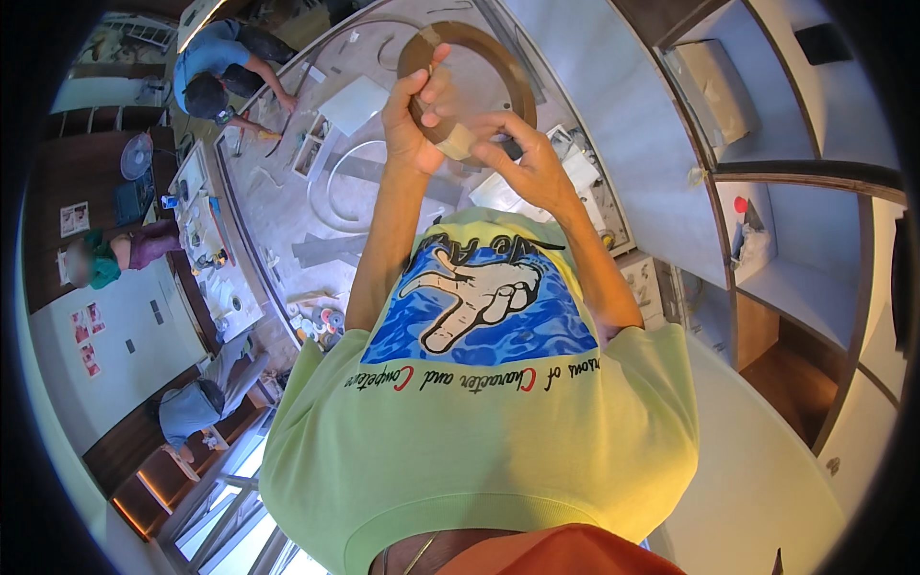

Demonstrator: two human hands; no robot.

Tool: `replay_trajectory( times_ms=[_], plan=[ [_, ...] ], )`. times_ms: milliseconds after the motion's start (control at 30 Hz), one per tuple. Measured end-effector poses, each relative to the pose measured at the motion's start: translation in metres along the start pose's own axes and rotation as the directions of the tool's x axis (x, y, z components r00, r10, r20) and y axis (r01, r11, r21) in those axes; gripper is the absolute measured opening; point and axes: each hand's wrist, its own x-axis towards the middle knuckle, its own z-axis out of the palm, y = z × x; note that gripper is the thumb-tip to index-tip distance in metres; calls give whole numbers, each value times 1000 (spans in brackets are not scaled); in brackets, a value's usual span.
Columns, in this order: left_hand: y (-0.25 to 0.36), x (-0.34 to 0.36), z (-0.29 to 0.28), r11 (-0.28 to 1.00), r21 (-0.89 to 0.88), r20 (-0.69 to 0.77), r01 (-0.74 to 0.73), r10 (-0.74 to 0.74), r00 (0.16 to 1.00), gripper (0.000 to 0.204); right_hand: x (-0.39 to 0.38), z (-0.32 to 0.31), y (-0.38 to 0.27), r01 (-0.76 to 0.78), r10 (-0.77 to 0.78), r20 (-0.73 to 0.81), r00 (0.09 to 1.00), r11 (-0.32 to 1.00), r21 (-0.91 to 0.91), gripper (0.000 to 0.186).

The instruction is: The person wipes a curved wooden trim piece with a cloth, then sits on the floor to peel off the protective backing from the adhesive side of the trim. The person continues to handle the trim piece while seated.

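Observation:
A flat brown ring (515,72), which looks like a coil of edge banding, is held up in front of me. My left hand (410,123) grips its left side, with the fingers wrapped over the band. A strip of beige tape (456,143) crosses the lower part of the ring, and another beige patch (430,34) shows near its top left. The thumb and forefinger of my right hand (532,165) are closed at the lower tape. Its other fingers are curled and partly hidden.
Below lie a white board (352,103), a looped pale strip (331,187) and grey offcuts (326,251). Open cabinets (795,240) stand on the right, one holding a cardboard box (714,101). One person (216,62) bends over at upper left; others work farther left.

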Motion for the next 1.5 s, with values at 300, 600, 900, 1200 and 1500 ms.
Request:
replay_trajectory(
  times_ms=[300,600,900,1200,1500],
  plan=[
    [0,-3,17,999,38,133,-4,-1,991,53,-1,5,-19,4,-9,-106,994,999,-43,20],
    [-4,-14,33,924,380,-21,-32,44,999,53,1,10,-16,11,-19,-97,995,997,-79,17],
    [-5,-17,38,838,546,37,-1,-22,999,57,11,12,6,-17,18,-13,1000,998,57,24],
    [-4,-8,41,849,526,19,-51,48,999,50,1,8,1,11,1,-105,994,994,113,16],
    [-8,-1,41,824,564,-54,-56,105,993,47,11,13,6,322,-390,-215,895,900,-293,9]
  ],
)
